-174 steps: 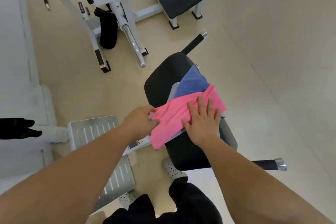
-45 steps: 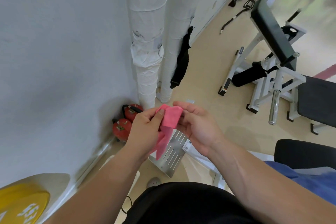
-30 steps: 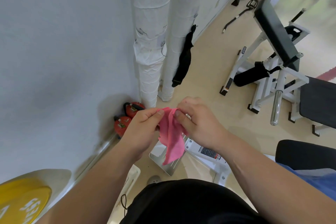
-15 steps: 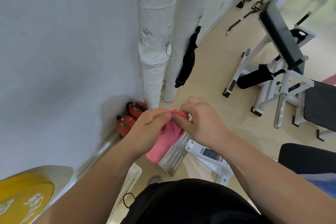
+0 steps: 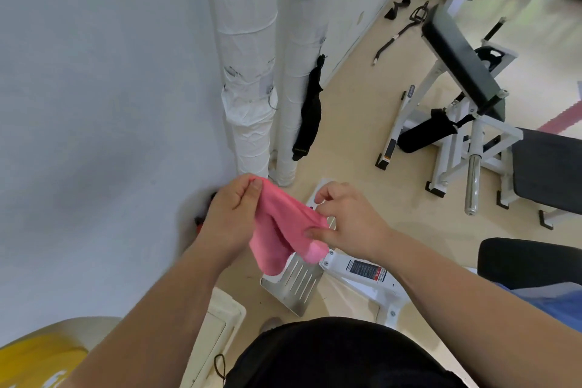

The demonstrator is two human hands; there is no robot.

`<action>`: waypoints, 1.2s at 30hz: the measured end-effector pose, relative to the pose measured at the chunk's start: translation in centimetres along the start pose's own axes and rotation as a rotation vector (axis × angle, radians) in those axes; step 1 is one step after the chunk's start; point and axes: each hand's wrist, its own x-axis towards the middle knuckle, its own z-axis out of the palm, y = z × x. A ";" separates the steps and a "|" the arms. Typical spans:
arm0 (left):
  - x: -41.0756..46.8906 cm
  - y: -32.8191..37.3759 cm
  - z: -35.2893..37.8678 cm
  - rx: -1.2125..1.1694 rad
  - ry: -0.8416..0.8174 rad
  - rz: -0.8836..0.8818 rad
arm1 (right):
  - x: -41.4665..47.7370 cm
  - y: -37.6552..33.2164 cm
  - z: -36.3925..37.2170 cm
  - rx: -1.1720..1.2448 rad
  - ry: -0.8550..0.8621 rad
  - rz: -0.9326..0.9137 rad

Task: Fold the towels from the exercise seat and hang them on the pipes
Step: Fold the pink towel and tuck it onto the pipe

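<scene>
A pale grey wall [image 5: 94, 88] fills the whole side from 8 to 11 o'clock, meeting a beige floor [image 5: 346, 142] that spreads toward 2 o'clock. Two thick white wrapped pipes [image 5: 248, 72] stand upright against the wall at 12 o'clock, side by side, running from the top edge down to the floor. A black strap [image 5: 310, 116] hangs just beside the right-hand pipe. At 2 to 3 o'clock stands a white-framed exercise bench [image 5: 456, 53] with a black pad, and a black seat [image 5: 529, 261] shows at 4 o'clock with a strip of blue towel [image 5: 554, 305] lying on it at the frame edge. A ridged metal footplate [image 5: 296, 287] sits on the floor just below centre. A yellow weight plate [image 5: 34, 362] shows in the corner at 7 o'clock.

Both bare forearms reach up from the bottom edge toward the centre. The pink towel [image 5: 277, 230] is bunched and partly folded between the two hands, in the air in front of the pipes' lower ends, touching neither pipe.

The left hand [image 5: 233, 214] is curled closed, pinching the towel's upper end between thumb and fingers at about 11 o'clock from the towel's middle. The right hand [image 5: 349, 224] sits at 3 o'clock from the towel, half open: its lower fingers and thumb pinch the towel's lower right fold, while the upper fingers are loosely curled and free of the cloth. The rest of the towel hangs down in a soft roll below both hands, over the footplate.
</scene>
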 end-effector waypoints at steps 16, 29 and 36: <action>4.3 -2.2 -2.1 0.197 0.215 -0.035 | -1.3 8.0 -8.0 0.083 0.090 0.071; 6.5 2.5 6.9 0.062 0.307 -0.143 | 1.8 16.0 -13.9 0.959 0.150 0.515; 7.7 3.8 14.8 -0.016 0.387 -0.304 | 2.7 19.8 -13.2 1.132 0.210 0.683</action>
